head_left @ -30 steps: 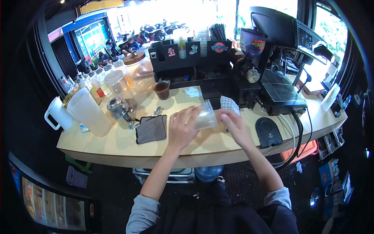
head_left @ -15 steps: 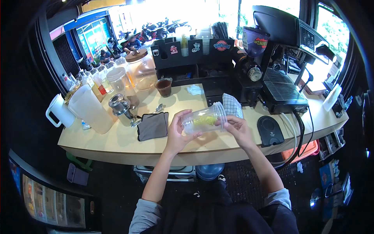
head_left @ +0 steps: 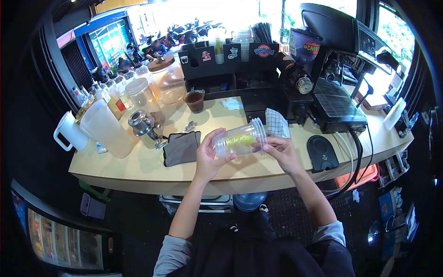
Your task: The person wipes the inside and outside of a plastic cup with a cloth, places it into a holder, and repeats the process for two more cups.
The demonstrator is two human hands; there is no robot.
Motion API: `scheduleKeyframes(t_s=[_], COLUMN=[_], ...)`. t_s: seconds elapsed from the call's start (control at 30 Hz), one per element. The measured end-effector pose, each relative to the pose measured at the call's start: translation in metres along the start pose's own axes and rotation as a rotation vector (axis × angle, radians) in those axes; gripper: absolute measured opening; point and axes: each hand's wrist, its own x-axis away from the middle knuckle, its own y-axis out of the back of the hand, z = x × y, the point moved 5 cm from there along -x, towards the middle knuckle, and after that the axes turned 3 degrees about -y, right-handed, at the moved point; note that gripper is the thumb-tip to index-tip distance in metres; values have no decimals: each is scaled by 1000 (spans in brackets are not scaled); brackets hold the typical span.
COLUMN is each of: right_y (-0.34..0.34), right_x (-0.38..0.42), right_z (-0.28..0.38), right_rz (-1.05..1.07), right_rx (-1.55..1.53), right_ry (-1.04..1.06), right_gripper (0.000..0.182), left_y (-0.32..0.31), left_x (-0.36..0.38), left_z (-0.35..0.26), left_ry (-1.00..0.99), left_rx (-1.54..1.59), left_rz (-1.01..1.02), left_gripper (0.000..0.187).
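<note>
Between my hands, above the front of the counter, lies a short stack of clear plastic cups (head_left: 239,140) on its side, with yellow-green print showing. My left hand (head_left: 211,154) is wrapped round the base end. At the rim end, my right hand (head_left: 279,151) grips the cups with thumb and fingers; several rims show there, spaced slightly apart. Left of the cups a dark grey cloth (head_left: 182,148) lies flat on the counter. Behind it rest a spoon (head_left: 188,127) and a glass cup of brown liquid (head_left: 194,101). A checked cloth (head_left: 276,122) lies just beyond my right hand.
Pitchers (head_left: 107,129), a metal drip coffee filter (head_left: 141,122), a large jar (head_left: 167,83) and several bottles crowd the left. A black cup organiser (head_left: 228,59) stands behind. On the right are a grinder (head_left: 300,69), an espresso machine (head_left: 339,108) and a black tamping mat (head_left: 321,153).
Both hands keep hold of the cup stack, which has shifted very slightly left and up. The camera view has moved a little; otherwise the counter looks the same.
</note>
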Motion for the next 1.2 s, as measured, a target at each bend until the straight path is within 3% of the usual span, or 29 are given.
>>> scheduleKeyframes(t_s=[0.47, 1.03, 1.13, 1.2], right_y=[-5, -8, -6, -4], right_x=[-7, -53, -74, -93], right_z=[-8, -12, -12, -5], right_rz=[-125, -61, -84, -100], right_rx=[-81, -212, -220, -212], right_ry=[-17, -7, 24, 69], right_gripper=[19, 20, 21, 21], left_y=[7, 30, 28, 34], left_x=[-7, -46, -64, -80], left_z=[0, -7, -8, 3], left_ry=[-48, -138, -153, -11], left_rx=[-12, -37, -130, -126], left_rz=[-8, 19, -17, -186], left_gripper=[77, 77, 72, 62])
